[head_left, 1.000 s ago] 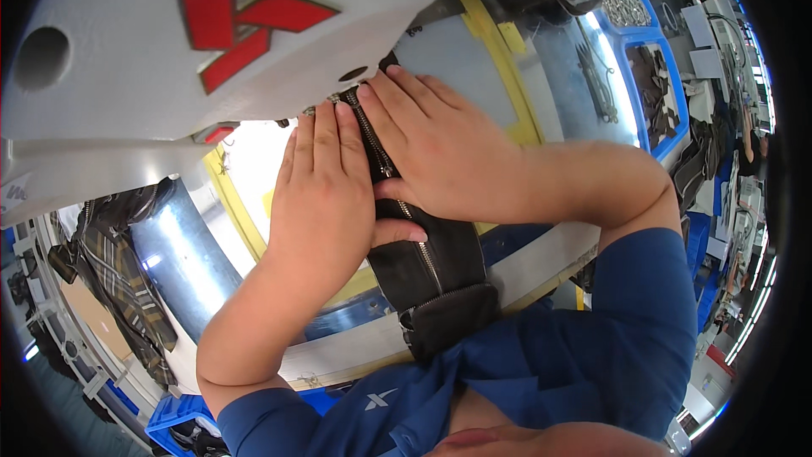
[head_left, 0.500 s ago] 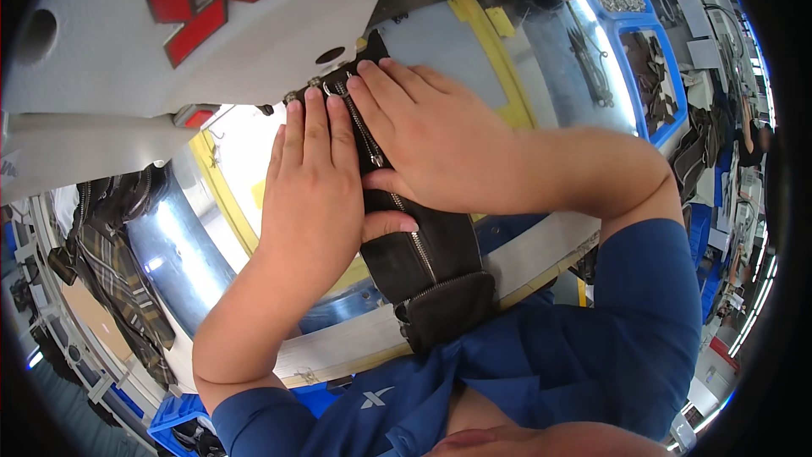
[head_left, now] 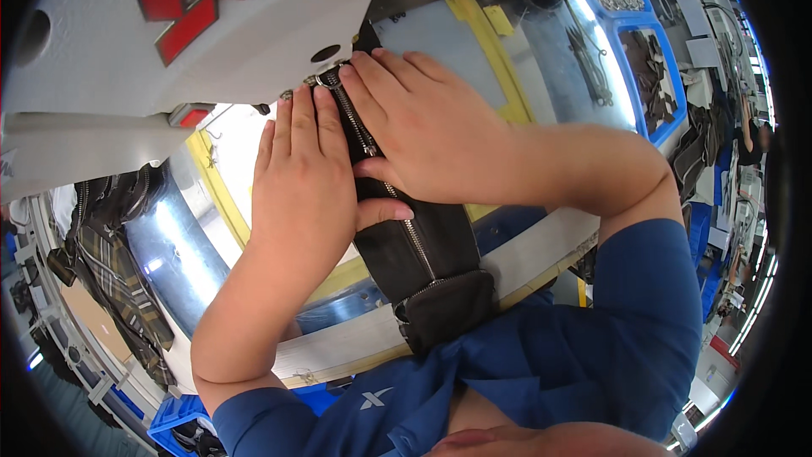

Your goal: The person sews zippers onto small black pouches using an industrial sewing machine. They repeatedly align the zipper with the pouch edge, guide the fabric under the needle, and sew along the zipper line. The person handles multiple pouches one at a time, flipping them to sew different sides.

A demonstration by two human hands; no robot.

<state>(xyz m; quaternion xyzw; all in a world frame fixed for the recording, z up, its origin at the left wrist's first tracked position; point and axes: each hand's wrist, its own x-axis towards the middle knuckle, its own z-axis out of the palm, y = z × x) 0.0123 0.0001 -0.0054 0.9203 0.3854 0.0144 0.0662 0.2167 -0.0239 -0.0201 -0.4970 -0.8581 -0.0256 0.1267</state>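
A long black fabric piece with a silver zipper [head_left: 419, 250] runs from beneath the sewing machine head [head_left: 254, 42] down toward my body. My left hand [head_left: 303, 178] lies flat on its left side, fingers stretched toward the machine, thumb reaching across to the zipper. On the right side rests my right hand [head_left: 431, 135], palm down with fingers extended and the thumb beside the zipper teeth. The metal zipper pull [head_left: 370, 151] sits between the two hands. At the near end, a black zipped pouch part [head_left: 448, 309] hangs against the table edge. My palms hide much of the fabric.
Yellow tape strips [head_left: 486, 42] mark the metal work surface. Tweezers or scissors-like tools [head_left: 589, 68] lie at the right, near blue bins [head_left: 679, 89] with small metal parts and dark pieces. Plaid and black fabric [head_left: 118, 262] hangs at the left. A blue crate [head_left: 173, 419] stands lower left.
Both hands have slid slightly up and left toward the machine, with the black fabric and zipper moving along under them. The machine head's view has shifted slightly left.
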